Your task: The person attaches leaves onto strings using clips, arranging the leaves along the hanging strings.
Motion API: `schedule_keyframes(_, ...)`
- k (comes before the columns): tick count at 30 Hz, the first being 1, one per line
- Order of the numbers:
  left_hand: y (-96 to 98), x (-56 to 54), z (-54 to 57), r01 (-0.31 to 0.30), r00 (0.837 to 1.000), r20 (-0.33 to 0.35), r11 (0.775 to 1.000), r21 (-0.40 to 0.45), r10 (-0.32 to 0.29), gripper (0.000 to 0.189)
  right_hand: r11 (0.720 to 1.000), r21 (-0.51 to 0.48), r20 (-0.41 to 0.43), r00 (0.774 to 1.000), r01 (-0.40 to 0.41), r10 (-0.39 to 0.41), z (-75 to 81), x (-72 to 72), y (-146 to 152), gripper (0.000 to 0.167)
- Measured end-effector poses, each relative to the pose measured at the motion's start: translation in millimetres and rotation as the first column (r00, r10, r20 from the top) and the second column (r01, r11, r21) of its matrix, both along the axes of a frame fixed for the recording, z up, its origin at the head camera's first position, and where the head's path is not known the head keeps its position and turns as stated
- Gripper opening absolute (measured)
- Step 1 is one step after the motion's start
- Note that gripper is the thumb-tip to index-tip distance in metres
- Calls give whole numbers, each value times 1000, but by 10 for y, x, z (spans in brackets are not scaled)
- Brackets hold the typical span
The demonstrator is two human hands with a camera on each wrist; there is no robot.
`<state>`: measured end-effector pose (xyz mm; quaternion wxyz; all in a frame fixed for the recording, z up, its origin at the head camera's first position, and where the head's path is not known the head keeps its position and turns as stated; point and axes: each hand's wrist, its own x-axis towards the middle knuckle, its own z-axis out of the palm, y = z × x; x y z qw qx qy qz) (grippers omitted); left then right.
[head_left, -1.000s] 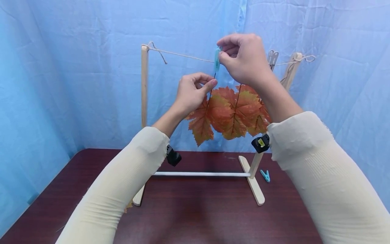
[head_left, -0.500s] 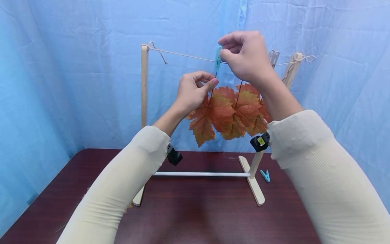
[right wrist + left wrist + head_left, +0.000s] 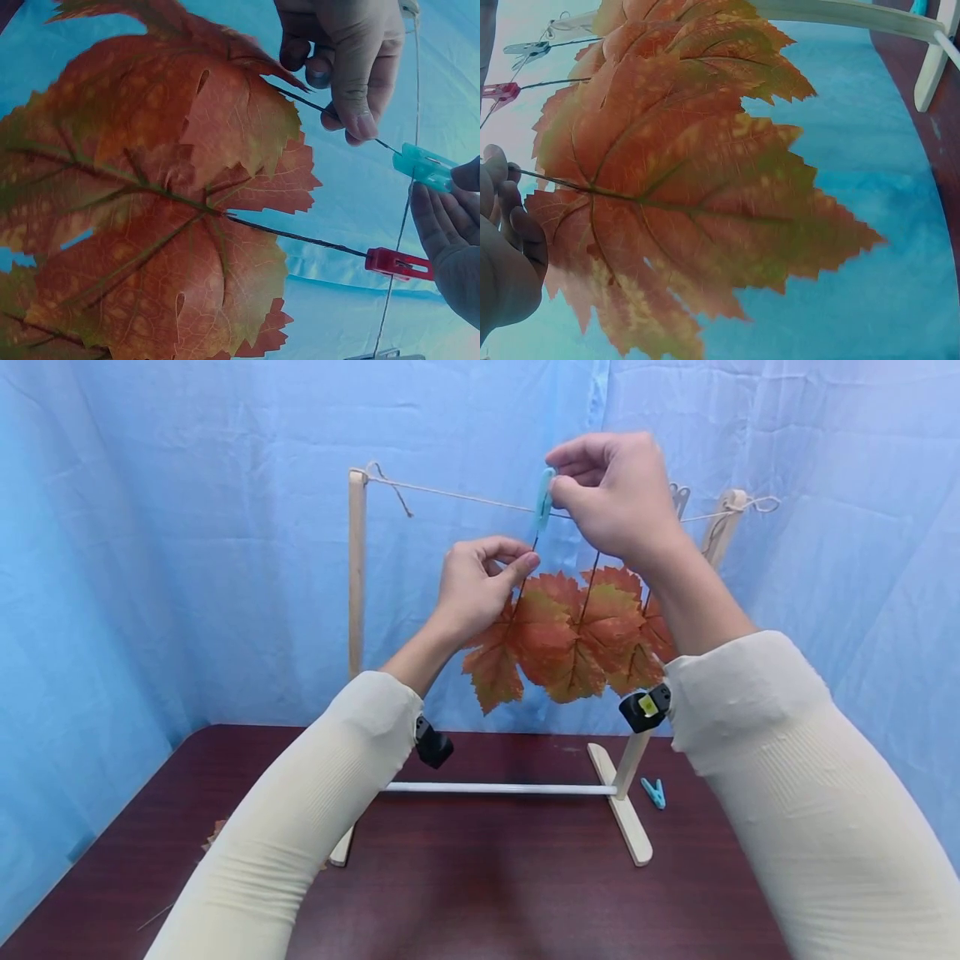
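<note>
My left hand (image 3: 480,581) pinches the dark stem of an orange-red artificial maple leaf (image 3: 705,202) between thumb and fingers. Just above, my right hand (image 3: 626,493) holds the upper end of a teal clothespin (image 3: 544,497), which sits at the string (image 3: 457,495). In the right wrist view the stem's tip meets the lower end of this clothespin (image 3: 420,166). Beside it, a red clothespin (image 3: 386,264) grips the string and the stem of a second leaf (image 3: 150,270). My right hand hides part of the string in the head view.
The string runs between the left post (image 3: 356,568) and right post (image 3: 722,531) of a wooden stand with a white lower bar (image 3: 498,788). A grey metal clip (image 3: 680,500) is on the string. Another teal clothespin (image 3: 654,793) lies on the dark table (image 3: 480,893).
My right hand and the teal clothespin have shifted a little right and upward, and the clothespin leans more. My left hand has barely moved and still pinches the stem.
</note>
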<state>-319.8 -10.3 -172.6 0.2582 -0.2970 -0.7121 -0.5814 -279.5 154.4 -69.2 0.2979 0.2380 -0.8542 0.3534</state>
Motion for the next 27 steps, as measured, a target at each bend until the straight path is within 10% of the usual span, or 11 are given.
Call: schedule_keyframes(27,39,18,74,11,1000,24,1000,22,-11,23,1000,-4,87,996,-14,14,-26,43,36,30)
